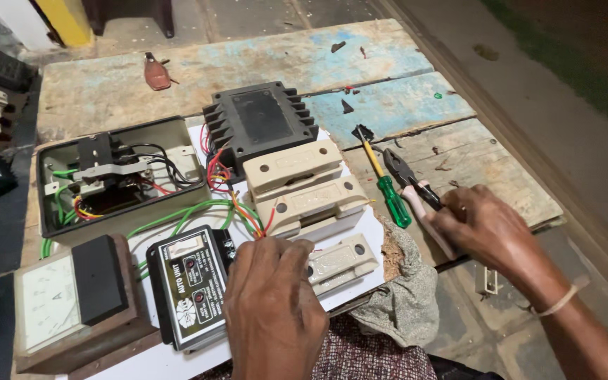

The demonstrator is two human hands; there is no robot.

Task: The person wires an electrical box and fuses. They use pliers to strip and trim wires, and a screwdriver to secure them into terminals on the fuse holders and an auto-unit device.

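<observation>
Low in the middle of the frame, we see the left hand point(276, 302) resting palm down on the white board point(371, 229), its fingers curled loosely together at the bundle of red, orange and green wires point(251, 218); we cannot tell whether the fingertips pinch a wire, since the back of the hand hides them. Just left of that hand lies a black control unit with a pale faceplate point(188, 285), touching or nearly touching the knuckles. Right of the hand sit three cream fuse carriers point(304, 190), stacked stepwise toward the lower right. At right of centre, our right hand point(483, 229) is closed around the handles of the pliers point(409, 183), fingers wrapped tight, the dark nose pointing to the upper left and lying on the wooden table point(402, 105). Just left of the pliers lies a green-handled screwdriver point(386, 186), its yellow shaft aimed toward the top of the frame. Above the carriers stands a black finned housing point(258, 123). At centre left an open grey box point(117, 179) shows a contactor and wiring. In the lower left corner sits a white-faced meter on a wooden block point(72, 302). A grey cloth point(409, 295) lies crumpled below the board's right edge
</observation>
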